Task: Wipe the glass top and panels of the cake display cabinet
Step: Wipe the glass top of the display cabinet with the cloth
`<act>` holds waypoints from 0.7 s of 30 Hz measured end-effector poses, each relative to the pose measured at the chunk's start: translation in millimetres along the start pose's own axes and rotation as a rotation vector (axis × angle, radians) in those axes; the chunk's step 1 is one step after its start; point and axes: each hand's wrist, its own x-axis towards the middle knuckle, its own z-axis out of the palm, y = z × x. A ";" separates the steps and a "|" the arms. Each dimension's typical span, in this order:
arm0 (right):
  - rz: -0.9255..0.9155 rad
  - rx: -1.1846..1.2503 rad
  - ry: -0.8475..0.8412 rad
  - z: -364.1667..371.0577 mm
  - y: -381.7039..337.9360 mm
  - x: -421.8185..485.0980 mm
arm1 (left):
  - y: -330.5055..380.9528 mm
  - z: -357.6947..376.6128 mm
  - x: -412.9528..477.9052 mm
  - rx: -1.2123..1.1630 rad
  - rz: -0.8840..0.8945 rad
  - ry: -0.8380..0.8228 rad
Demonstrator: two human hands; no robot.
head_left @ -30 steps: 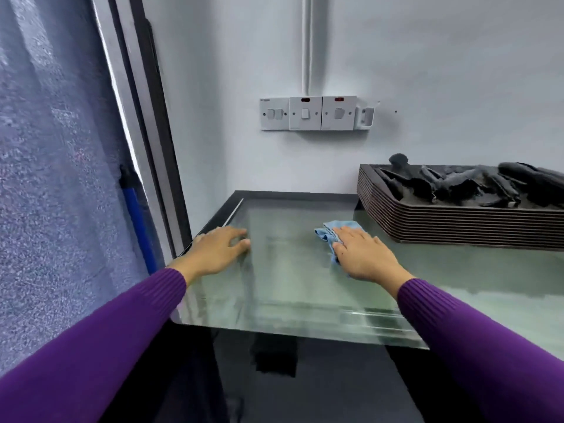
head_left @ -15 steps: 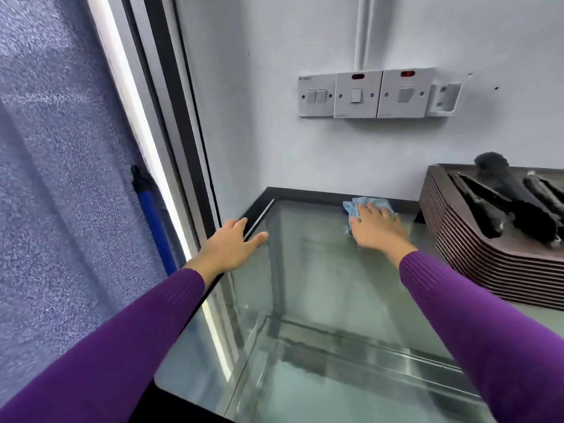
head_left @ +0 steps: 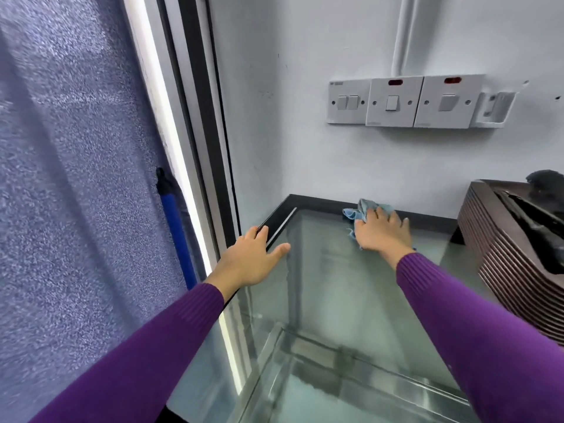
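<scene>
Cloth (head_left: 354, 213) apparently touches rear frame (head_left: 317, 202).

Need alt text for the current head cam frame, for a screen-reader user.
A person's right hand presses a blue cloth flat on the far edge of the cabinet's glass top, near the wall. The left hand rests flat on the glass's left edge; a stack of dark trays sits at the right.

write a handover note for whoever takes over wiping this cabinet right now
Left hand: flat, resting on the left edge of the glass top.
Right hand: flat, pressing the blue cloth onto the glass at the back rim.
Stack of trays sits on the top at the right.
Done: cannot tell; the glass looks streaky.
Left: the rest of the top, then the panels.
</scene>
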 end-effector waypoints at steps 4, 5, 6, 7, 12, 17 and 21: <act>-0.384 0.000 -0.090 8.5 -51.5 -18.8 | 0.8 -1.3 -2.3 0.022 0.000 -0.001; -0.474 0.016 -0.128 7.1 -48.7 -33.9 | 0.8 -1.8 -2.7 0.028 -0.002 -0.013; -0.533 0.042 -0.158 6.0 -38.7 -45.9 | 0.8 -2.1 -3.0 0.036 -0.004 -0.021; -0.556 0.066 -0.181 3.7 -25.1 -54.0 | 0.5 -2.3 -3.3 0.043 -0.003 -0.025; -0.270 0.007 -0.025 -3.8 20.9 -16.4 | 1.0 -1.4 -4.8 0.023 0.010 -0.023; -0.124 0.007 -0.026 6.6 -48.1 34.8 | -3.6 2.2 -1.7 -0.029 0.016 -0.007; -0.347 0.027 -0.081 15.1 -95.8 29.1 | -12.3 -5.4 -5.3 -0.107 0.057 -0.048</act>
